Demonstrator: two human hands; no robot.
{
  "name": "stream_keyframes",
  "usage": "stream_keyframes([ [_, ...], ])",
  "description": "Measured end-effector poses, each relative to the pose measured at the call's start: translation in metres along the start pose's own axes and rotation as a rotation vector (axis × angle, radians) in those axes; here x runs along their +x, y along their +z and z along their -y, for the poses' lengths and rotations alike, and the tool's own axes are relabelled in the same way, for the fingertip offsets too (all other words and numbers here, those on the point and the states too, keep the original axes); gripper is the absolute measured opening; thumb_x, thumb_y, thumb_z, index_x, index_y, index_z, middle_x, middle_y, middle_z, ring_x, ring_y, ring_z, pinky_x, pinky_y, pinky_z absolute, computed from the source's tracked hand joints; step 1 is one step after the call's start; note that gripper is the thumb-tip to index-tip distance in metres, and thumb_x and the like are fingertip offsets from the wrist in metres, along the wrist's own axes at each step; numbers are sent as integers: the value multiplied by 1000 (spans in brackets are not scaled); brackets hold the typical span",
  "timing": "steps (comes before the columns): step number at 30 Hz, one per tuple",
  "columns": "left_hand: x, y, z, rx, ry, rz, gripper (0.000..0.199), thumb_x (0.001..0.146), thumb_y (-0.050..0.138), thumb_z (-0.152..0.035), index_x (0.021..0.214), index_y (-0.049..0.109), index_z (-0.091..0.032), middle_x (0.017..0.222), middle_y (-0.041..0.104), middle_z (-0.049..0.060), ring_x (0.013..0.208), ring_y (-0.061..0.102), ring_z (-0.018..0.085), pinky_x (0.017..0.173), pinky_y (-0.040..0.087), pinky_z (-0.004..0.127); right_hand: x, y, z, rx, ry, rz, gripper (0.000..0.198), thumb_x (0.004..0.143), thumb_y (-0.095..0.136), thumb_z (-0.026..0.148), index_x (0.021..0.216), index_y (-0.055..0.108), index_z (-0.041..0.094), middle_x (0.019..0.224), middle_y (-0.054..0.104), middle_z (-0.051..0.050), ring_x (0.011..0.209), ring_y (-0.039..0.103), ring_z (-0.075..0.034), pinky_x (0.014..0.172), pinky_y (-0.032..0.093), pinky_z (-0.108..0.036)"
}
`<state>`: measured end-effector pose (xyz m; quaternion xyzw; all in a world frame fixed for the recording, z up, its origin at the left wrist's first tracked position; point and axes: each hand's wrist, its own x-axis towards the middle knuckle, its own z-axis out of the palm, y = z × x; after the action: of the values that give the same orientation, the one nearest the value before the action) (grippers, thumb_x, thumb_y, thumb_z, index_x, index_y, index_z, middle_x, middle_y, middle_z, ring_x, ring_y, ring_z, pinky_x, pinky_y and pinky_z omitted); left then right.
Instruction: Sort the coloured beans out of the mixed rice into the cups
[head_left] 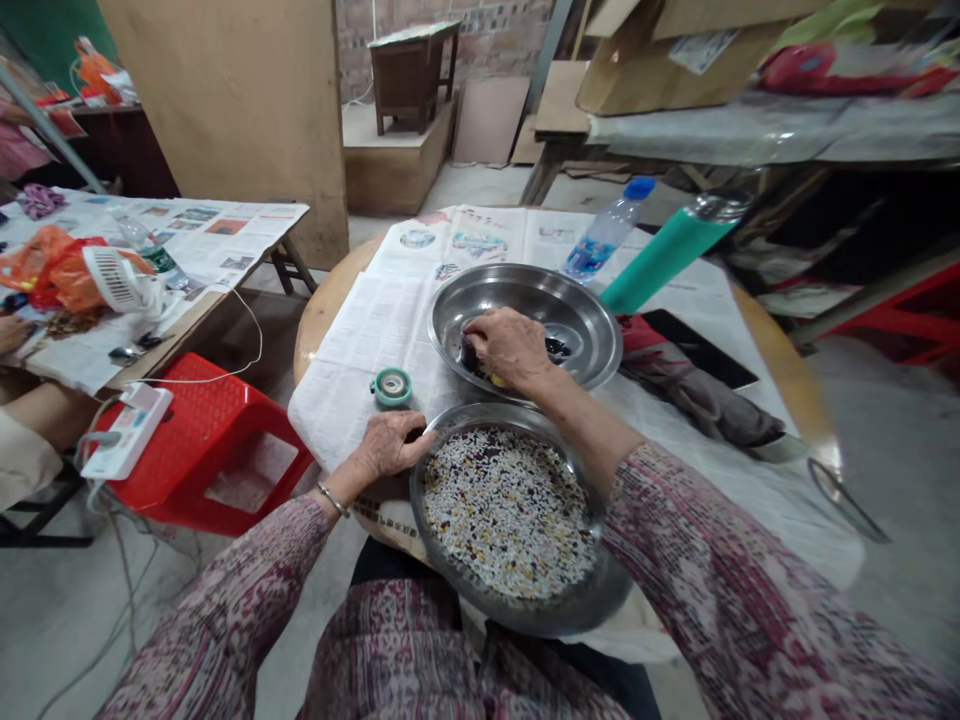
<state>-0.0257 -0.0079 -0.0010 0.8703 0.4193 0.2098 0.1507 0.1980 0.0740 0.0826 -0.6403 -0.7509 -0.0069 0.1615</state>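
Note:
A steel bowl [517, 590] full of small white, yellow and dark red bead-like pieces [510, 510] sits at the near edge of the table, tilted toward me. My left hand [386, 443] is at its left rim, thumb on the edge and fingers curled. Behind it stands a wider steel bowl [589, 350] with some dark pieces [556, 348] at the bottom. Into that one reaches my right hand [510, 348], its fingers bunched together over something dark. What they hold is hidden. A bit of yellow shows beneath the hand.
Left of the bowls lies a green tape roll [391, 386] on the newspaper [360, 340]. Behind are a plastic bottle [607, 230] and a green flask [667, 260]; a dark tablet [697, 345] and cloth [697, 400] lie right. A red stool [217, 440] bears a power strip [131, 430].

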Motion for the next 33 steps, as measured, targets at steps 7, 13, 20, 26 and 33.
stream_keyframes([
  [7, 1, -1, -1, -13, 14, -12, 32, 98, 49, -39, 73, 58, -19, 72, 67, 3, 70, 62, 17, 68, 42, 28, -1, 3, -2, -22, 1, -49, 26, 93, 49, 24, 97, 75, 23, 106, 74, -9, 96, 62, -24, 70, 41, -35],
  [13, 2, -3, -2, -13, 18, -11, 33, 98, 49, -38, 72, 58, -19, 71, 66, 3, 68, 60, 16, 68, 42, 27, -13, -18, -2, 197, 87, -131, 24, 93, 49, 25, 95, 73, 21, 104, 74, -9, 92, 64, -23, 75, 45, -36],
  [20, 2, -6, -5, -24, 21, -4, 35, 98, 48, -38, 69, 56, -19, 69, 64, 2, 67, 58, 16, 66, 40, 28, -122, -37, 0, 523, -198, 62, 16, 95, 52, 23, 90, 67, 21, 90, 73, -6, 81, 66, -19, 76, 51, -34],
  [26, 3, -5, -4, -4, -3, -1, 33, 96, 51, -37, 70, 57, -19, 71, 66, 3, 70, 60, 16, 69, 41, 28, -235, -22, 9, 359, -475, 264, 16, 97, 48, 14, 93, 62, 20, 87, 67, -4, 77, 63, -16, 68, 49, -28],
  [33, 5, -6, -2, 17, 9, -25, 34, 96, 51, -36, 67, 55, -19, 70, 66, 3, 67, 59, 16, 67, 40, 28, -221, 5, -9, 45, -318, 104, 17, 95, 50, 12, 90, 65, 19, 88, 68, -6, 83, 63, -20, 73, 48, -31],
])
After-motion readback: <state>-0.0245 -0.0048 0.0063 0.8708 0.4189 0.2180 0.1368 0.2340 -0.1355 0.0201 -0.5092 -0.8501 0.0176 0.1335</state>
